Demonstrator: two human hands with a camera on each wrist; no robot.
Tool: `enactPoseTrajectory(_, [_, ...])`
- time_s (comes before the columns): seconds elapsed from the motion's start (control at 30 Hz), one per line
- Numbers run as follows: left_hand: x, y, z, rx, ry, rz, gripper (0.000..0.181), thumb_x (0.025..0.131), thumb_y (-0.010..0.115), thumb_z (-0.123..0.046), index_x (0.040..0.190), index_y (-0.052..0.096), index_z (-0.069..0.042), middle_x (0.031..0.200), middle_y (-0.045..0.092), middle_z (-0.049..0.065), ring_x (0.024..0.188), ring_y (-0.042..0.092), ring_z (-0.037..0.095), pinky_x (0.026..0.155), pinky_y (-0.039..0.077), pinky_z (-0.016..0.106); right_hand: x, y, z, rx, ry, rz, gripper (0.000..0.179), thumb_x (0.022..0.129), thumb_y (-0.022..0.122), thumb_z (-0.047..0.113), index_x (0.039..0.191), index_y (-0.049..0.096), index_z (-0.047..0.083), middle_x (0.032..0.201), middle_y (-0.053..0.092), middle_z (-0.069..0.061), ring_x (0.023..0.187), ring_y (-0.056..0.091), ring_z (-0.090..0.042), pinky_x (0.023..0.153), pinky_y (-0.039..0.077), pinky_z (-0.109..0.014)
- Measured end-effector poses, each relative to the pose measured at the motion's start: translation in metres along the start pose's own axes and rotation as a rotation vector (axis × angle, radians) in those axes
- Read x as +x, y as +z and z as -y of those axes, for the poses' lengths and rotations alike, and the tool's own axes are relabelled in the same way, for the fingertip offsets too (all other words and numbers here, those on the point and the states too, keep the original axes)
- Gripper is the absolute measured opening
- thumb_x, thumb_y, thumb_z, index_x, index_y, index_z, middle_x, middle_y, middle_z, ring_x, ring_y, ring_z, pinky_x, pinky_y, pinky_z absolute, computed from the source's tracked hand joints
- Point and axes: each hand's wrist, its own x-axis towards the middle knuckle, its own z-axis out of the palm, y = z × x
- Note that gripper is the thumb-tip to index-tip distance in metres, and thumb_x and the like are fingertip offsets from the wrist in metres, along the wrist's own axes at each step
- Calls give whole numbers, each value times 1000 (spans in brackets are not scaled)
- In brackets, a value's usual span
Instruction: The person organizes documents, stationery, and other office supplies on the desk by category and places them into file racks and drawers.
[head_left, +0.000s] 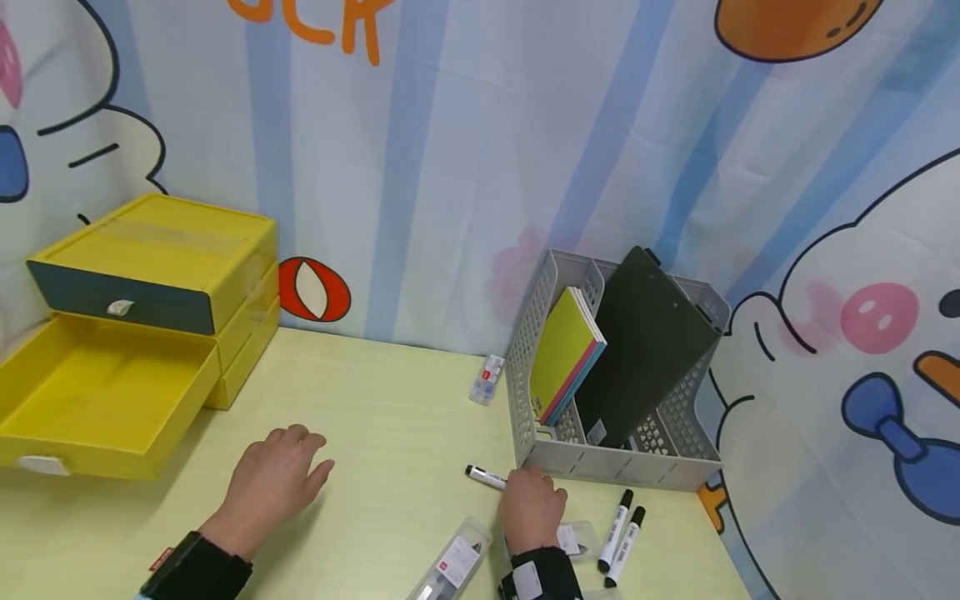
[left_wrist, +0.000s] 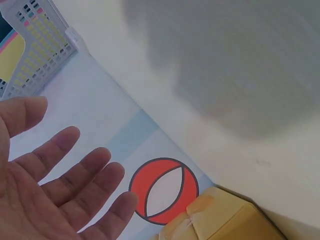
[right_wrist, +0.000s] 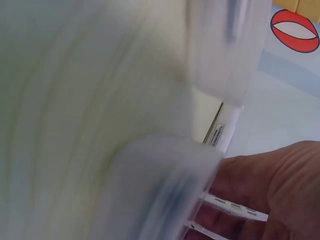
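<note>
My left hand (head_left: pixel 272 483) hovers over the table at left with relaxed, spread fingers and nothing in it. In the left wrist view its fingers (left_wrist: pixel 75 185) are loosely bent, the palm bare. My right hand (head_left: pixel 528 510) is low at the front of the grey organizer, fingers curled at a whiteboard marker (head_left: pixel 486 477) with a black cap. The marker sticks out to the left of the hand; its other end is hidden. In the right wrist view the marker (right_wrist: pixel 220 129) runs behind the thumb. Two more markers (head_left: pixel 615 531) lie to the right.
A clear pencil case (head_left: pixel 450 562) lies left of the right forearm, another clear case (head_left: pixel 579 542) right of it. The organizer (head_left: pixel 622 468) holds notebooks (head_left: pixel 562 354) and a black clipboard (head_left: pixel 645 342). A small labelled packet (head_left: pixel 487 380) lies beside it. A yellow drawer unit (head_left: pixel 157 242) has one drawer (head_left: pixel 112 392) pulled out.
</note>
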Motion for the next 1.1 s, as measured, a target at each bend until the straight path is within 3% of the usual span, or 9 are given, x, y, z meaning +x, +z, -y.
enactPoseTrajectory(0.4, [-5,11,-9,9,52,2,29,84,78,-25,102,71,-4,99,66,13,90,64,33,69,54,48,-4,1,12,54,-47,88,13,78,75,8,87,77,17,80,66,-7,78,62,-29,75,46,-52])
enactPoseTrajectory(0.7, [-7,18,-22,2,112,25,32,82,80,-27,104,70,-6,100,65,10,91,63,31,68,53,45,-16,-10,37,42,-176,-20,8,78,77,12,81,75,19,73,60,-5,72,59,-26,73,45,-48])
enactPoseTrajectory(1.0, [-7,23,-38,-100,253,144,42,83,80,-27,117,68,-4,110,66,9,101,63,28,77,53,45,-31,-27,71,93,-351,-7,14,76,85,23,88,77,23,75,60,4,73,58,-18,84,47,-48])
enactPoseTrajectory(1.1, [-8,25,-39,-97,319,136,35,85,78,-26,112,70,-6,103,68,4,94,64,23,73,53,40,-33,-29,75,90,-403,-29,15,76,85,23,90,78,25,76,61,5,73,59,-17,84,48,-48])
